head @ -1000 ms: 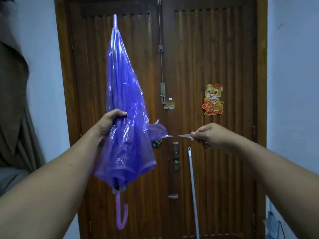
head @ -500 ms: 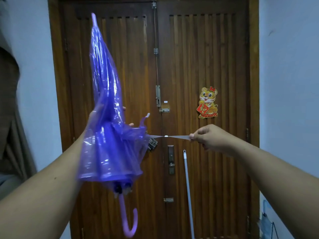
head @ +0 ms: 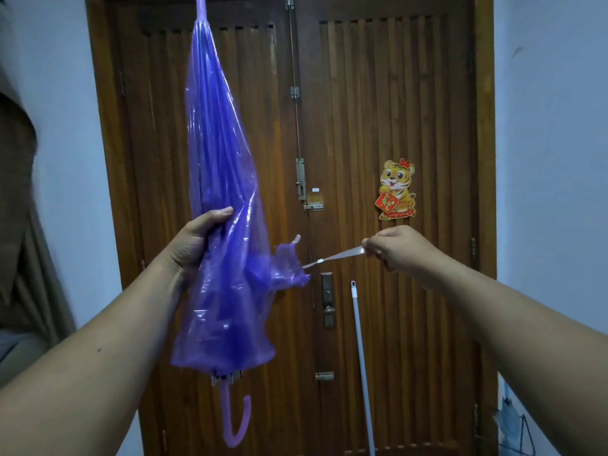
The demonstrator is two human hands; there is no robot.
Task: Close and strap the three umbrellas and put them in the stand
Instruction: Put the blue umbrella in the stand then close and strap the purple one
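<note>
A translucent purple umbrella (head: 220, 179) is folded and held upright, tip up, with its hooked purple handle (head: 235, 422) hanging at the bottom. My left hand (head: 197, 245) grips the bunched canopy around its middle from the left side. My right hand (head: 399, 248) pinches the end of the clear strap (head: 339, 256), pulled taut to the right from a loose flap of canopy. A small white snap sits on the strap near the flap. No stand and no other umbrella can be seen.
A brown slatted wooden double door (head: 394, 126) fills the background, with a latch, a handle plate (head: 328, 301) and a tiger sticker (head: 396, 189). A white pole (head: 362, 366) leans against the door at lower right. Brown cloth hangs at the left edge.
The umbrella has swung back upright and turned in my left hand, whose fingers now show on the canopy. My right hand keeps the strap pulled taut, slightly raised.
</note>
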